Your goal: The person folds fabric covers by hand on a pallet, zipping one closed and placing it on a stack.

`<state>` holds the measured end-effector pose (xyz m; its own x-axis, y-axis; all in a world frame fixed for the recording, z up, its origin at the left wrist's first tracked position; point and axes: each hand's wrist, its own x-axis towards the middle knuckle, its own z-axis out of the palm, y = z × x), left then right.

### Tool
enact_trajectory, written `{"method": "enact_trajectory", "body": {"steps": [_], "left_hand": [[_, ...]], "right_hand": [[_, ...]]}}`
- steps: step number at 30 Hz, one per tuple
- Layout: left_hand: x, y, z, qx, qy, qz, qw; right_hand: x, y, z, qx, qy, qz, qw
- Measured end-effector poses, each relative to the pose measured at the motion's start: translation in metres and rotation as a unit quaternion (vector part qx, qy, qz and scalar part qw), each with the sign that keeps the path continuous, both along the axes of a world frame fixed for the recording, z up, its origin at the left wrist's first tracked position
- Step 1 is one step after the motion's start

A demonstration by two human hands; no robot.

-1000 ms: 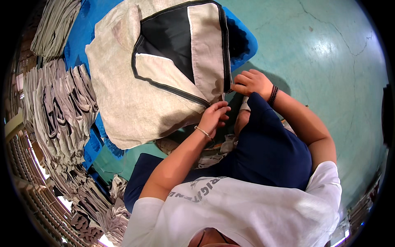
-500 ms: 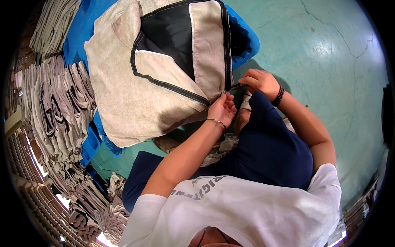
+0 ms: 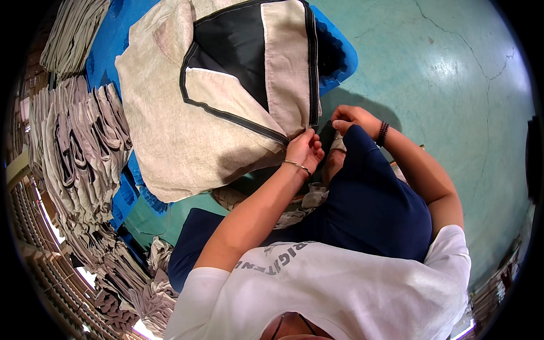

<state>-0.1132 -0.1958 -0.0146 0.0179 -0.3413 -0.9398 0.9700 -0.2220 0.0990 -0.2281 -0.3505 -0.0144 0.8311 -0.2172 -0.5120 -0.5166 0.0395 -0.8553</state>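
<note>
A beige garment piece (image 3: 164, 124) with black edge binding and a black lining panel (image 3: 232, 42) lies spread over a blue plastic support. My left hand (image 3: 305, 152), with a thin bracelet at the wrist, is closed on the bound corner of the garment at its near right end. To the right, apart from the cloth, my right hand (image 3: 356, 120) hovers just above my right knee, a dark beaded bracelet on its wrist. Its fingers are curled together, and what they hold is hidden.
Folded stacks of beige cloth pieces (image 3: 82, 136) stand along the left side, with a further stack (image 3: 73, 34) at the far left. The blue plastic support (image 3: 340, 59) shows beyond the garment's right edge. Green cracked floor (image 3: 436, 85) spreads to the right.
My right hand has drawn slightly away from the garment corner; a thin dark tool visible between its fingers and the corner is now out of sight. My left hand stays at the corner.
</note>
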Motion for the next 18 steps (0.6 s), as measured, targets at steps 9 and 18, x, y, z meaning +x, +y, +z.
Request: {"method": "enact_trajectory", "body": {"steps": [9,18], "left_hand": [[0.0,0.003,-0.002,-0.028,0.005,-0.016,0.999],[-0.001,0.003,0.001,-0.027,-0.003,-0.016,0.999]], "right_hand": [[0.009,0.015,-0.022,0.125,-0.006,-0.036,0.991],[0.01,0.004,-0.01,-0.018,0.023,0.008,1.0]]}}
